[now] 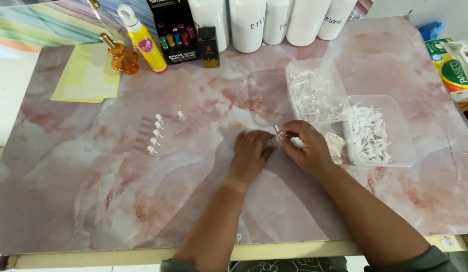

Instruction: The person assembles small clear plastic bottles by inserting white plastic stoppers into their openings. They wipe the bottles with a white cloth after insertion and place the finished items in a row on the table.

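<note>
Both hands meet just left of the clear tray of white sprayer tubes (390,151): the right hand (308,147) pinches a small sprayer piece (278,134), while the left hand (250,153) curls beside it, its grasp hidden. A row of finished small vials (154,135) stands well left of that tray.

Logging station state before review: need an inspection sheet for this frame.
Surface: pink marble-pattern tabletop.
Job's things: small clear vial with white part at both hands; row of finished small capped vials to the left.
Clutter: clear tray of vials; clear tray of white plastic sprayer stems; yellow bottle; amber glass bottle; white canisters.
Grippers: left hand and right hand pinch the vial.
Cables: nothing seen.
Surroundings: yellow paper sheet.
</note>
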